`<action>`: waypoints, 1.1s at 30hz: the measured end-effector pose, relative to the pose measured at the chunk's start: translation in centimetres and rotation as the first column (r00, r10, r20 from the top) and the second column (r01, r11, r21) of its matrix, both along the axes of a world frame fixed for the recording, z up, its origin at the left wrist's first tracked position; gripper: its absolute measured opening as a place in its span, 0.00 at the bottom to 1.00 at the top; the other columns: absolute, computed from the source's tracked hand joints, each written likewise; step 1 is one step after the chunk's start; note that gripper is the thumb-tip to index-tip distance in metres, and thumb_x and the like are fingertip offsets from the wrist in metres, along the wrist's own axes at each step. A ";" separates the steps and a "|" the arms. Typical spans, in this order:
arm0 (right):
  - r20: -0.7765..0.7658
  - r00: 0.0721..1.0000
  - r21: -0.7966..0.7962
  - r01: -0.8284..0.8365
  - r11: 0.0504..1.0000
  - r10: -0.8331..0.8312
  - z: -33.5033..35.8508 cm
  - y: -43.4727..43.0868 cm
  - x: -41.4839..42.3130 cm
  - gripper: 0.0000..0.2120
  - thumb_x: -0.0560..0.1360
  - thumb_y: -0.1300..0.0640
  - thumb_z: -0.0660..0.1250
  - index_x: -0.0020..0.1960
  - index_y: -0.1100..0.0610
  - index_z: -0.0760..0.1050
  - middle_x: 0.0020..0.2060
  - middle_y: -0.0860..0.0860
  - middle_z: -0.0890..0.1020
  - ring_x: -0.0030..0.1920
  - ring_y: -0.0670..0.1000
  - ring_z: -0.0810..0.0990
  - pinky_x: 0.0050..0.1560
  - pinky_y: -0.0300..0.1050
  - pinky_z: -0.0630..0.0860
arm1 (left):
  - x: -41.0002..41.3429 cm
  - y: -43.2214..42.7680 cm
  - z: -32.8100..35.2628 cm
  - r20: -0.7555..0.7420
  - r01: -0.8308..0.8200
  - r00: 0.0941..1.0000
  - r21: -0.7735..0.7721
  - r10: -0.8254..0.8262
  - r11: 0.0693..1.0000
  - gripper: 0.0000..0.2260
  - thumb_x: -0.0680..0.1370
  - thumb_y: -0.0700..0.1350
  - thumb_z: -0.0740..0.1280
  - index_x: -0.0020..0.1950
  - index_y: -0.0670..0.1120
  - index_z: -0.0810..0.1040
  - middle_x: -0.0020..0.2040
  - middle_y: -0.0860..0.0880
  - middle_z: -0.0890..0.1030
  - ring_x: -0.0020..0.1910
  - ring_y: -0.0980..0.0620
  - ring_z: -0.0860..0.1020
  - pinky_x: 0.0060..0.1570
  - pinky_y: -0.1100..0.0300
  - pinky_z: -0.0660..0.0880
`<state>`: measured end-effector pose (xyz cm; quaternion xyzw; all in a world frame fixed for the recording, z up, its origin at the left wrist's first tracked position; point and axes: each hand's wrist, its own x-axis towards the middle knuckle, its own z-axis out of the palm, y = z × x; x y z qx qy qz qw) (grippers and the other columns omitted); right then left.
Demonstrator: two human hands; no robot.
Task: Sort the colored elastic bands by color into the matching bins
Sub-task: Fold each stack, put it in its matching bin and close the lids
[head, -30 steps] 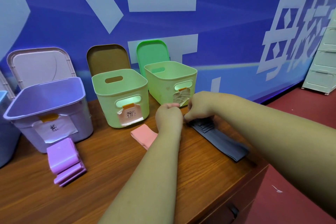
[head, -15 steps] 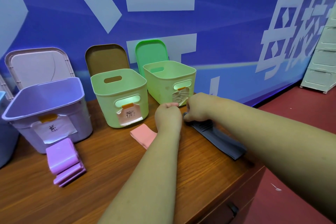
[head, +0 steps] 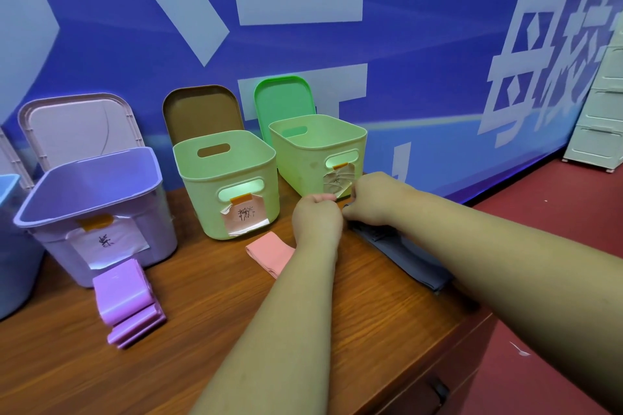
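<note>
Across the bottom of the view runs a wooden table [head: 202,347], backed by a blue wall [head: 421,77] with white lettering. At nine o'clock stands a purple bin [head: 94,178], open, with a paper label taped to its front. At eleven o'clock sits a green bin [head: 202,212], and at twelve o'clock a second green bin [head: 303,165]; each wears a handwritten label below its handle slot (the second one's is crumpled). Both forearms reach in from five o'clock and the hands meet in front of the second green bin, knuckles almost touching. The right hand [head: 374,199] pinches the far end of the grey bands [head: 404,256], a flat stack stretching toward four o'clock along the table's right edge. The left hand [head: 317,219] is curled into a fist just beside that same end; whether it grips anything is hidden. At seven o'clock the purple bands [head: 124,296] lie folded just in front of the purple bin. A single pink band [head: 269,254] lies flat near the centre, between the first green bin and the left wrist.
</note>
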<state>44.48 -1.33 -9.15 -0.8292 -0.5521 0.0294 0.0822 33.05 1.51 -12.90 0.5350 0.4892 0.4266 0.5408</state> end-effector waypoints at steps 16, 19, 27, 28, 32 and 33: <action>-0.218 0.973 0.308 0.141 0.941 -0.074 2.1 -2.0 0.3 0.11 0.77 0.54 0.69 0.53 0.61 0.82 0.49 0.58 0.86 0.53 0.59 0.82 0.51 0.50 0.79 | 0.0 -1.1 0.9 -0.363 0.429 0.852 0.070 -0.378 0.900 0.11 0.71 0.53 0.78 0.39 0.50 0.79 0.40 0.51 0.83 0.41 0.50 0.80 0.44 0.54 0.73; -0.257 0.963 0.348 0.170 0.922 -0.081 2.1 -2.0 0.4 0.11 0.75 0.52 0.71 0.51 0.60 0.82 0.47 0.57 0.86 0.51 0.57 0.83 0.51 0.52 0.81 | 0.6 -0.9 0.2 -0.395 0.378 0.868 0.132 -0.301 0.916 0.13 0.70 0.55 0.77 0.40 0.48 0.79 0.40 0.49 0.84 0.41 0.46 0.81 0.43 0.51 0.77; -0.310 0.948 0.390 0.193 0.900 -0.069 1.8 -3.4 1.0 0.14 0.72 0.48 0.73 0.53 0.53 0.76 0.47 0.49 0.82 0.49 0.52 0.80 0.45 0.47 0.77 | 0.6 -0.5 -0.7 -0.405 0.296 0.896 0.237 -0.183 0.925 0.11 0.71 0.49 0.76 0.45 0.44 0.80 0.39 0.46 0.85 0.40 0.44 0.82 0.37 0.54 0.73; -0.310 0.948 0.389 0.193 0.901 -0.069 1.9 -3.8 1.0 0.14 0.72 0.48 0.73 0.53 0.53 0.75 0.47 0.50 0.81 0.49 0.52 0.80 0.43 0.47 0.77 | 0.6 -0.4 -0.7 -0.402 0.294 0.898 0.248 -0.178 0.923 0.10 0.71 0.48 0.76 0.45 0.44 0.81 0.40 0.47 0.85 0.41 0.44 0.82 0.38 0.53 0.74; -0.292 0.956 0.389 0.153 0.909 -0.036 1.4 -6.0 1.3 0.18 0.71 0.49 0.74 0.55 0.54 0.73 0.48 0.51 0.79 0.46 0.52 0.80 0.40 0.48 0.75 | 0.5 -0.1 -1.0 -0.432 0.342 0.881 0.297 -0.194 0.891 0.07 0.72 0.44 0.77 0.48 0.48 0.81 0.39 0.52 0.82 0.42 0.49 0.81 0.41 0.55 0.76; -0.271 0.962 0.382 0.135 0.914 -0.029 1.0 -6.6 1.4 0.19 0.71 0.48 0.74 0.57 0.52 0.73 0.51 0.51 0.78 0.46 0.52 0.79 0.41 0.49 0.75 | 0.5 0.0 -1.1 -0.445 0.358 0.873 0.304 -0.201 0.883 0.08 0.72 0.44 0.77 0.48 0.49 0.82 0.39 0.53 0.82 0.42 0.49 0.81 0.41 0.56 0.75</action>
